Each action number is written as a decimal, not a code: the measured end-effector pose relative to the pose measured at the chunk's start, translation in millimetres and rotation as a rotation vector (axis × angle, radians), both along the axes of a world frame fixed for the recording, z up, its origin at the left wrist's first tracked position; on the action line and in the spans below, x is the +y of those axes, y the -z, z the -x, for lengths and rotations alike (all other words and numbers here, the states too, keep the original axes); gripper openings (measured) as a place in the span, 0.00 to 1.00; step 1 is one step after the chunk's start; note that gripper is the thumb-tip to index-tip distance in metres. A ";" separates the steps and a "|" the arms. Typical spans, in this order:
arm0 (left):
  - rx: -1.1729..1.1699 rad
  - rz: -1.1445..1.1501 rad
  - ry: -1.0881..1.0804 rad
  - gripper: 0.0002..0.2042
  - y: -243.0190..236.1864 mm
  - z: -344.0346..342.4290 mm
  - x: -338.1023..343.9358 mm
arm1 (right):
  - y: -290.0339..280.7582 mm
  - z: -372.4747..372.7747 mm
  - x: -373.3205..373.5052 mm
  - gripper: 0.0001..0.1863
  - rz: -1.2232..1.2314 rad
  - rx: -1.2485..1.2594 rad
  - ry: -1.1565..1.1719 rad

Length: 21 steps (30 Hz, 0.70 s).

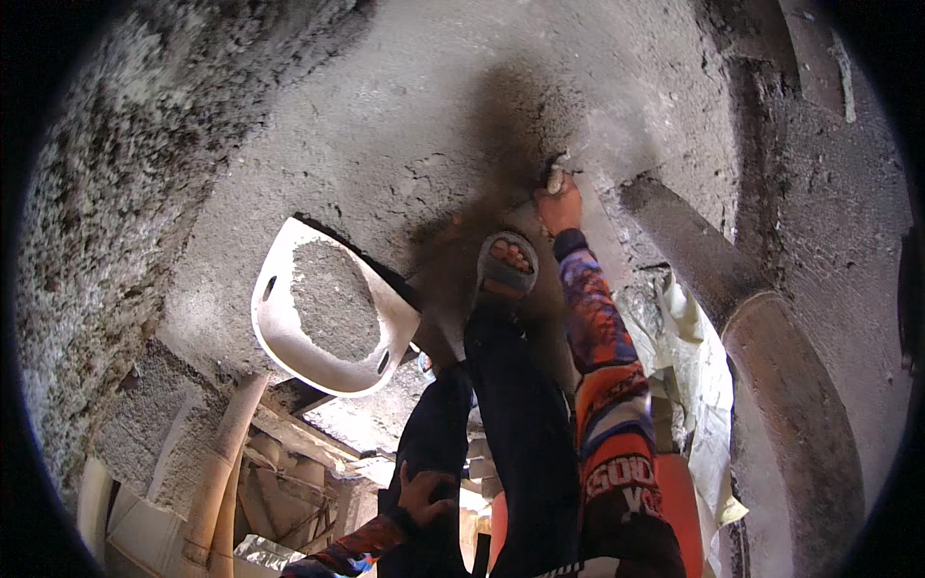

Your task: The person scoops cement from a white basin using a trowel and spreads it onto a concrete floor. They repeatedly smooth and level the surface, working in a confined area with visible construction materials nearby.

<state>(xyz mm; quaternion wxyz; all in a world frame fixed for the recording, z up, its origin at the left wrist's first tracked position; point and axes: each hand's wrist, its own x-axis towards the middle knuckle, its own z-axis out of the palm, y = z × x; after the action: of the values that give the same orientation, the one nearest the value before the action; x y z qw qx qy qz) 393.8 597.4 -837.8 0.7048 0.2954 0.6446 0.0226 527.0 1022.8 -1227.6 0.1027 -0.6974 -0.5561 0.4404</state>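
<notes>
My right hand point(559, 206) is closed around the short pale handle of a tool point(556, 177), held low against the rough grey mortar surface point(405, 106). The tool's working end is hard to make out in the shadow. My left hand point(425, 495) rests on my dark trouser leg, fingers spread and holding nothing. Left of my legs lies a white plastic tub point(337, 379) with slotted handholds, and grey wet mortar point(337, 299) fills its bottom. My sandalled foot point(509, 258) stands just left of my right hand.
A thick curved pipe point(790, 376) runs down the right side, beside a crumpled whitish sack point(701, 385). A rough wall point(116, 164) rises at left. Round poles point(226, 462) and loose boards point(299, 433) lie below the tub. Something red point(680, 501) shows beside my right arm.
</notes>
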 end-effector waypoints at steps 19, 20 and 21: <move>-0.111 0.043 -0.136 0.21 0.5 20.2 -29.8 | -69.4 10.6 -71.2 0.13 0.295 0.136 0.310; -0.112 0.034 -0.141 0.21 -0.3 21.0 -27.1 | -57.4 12.8 -72.0 0.11 0.146 0.133 0.249; -0.112 0.026 -0.146 0.21 -1.2 21.4 -25.0 | -45.2 17.6 -72.0 0.09 0.055 0.074 0.206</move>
<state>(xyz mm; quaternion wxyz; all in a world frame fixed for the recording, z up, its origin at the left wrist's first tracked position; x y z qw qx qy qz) 372.4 572.4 -836.5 0.7401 0.2368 0.6240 0.0820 509.4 950.8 -1182.4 0.1488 -0.7366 -0.4650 0.4681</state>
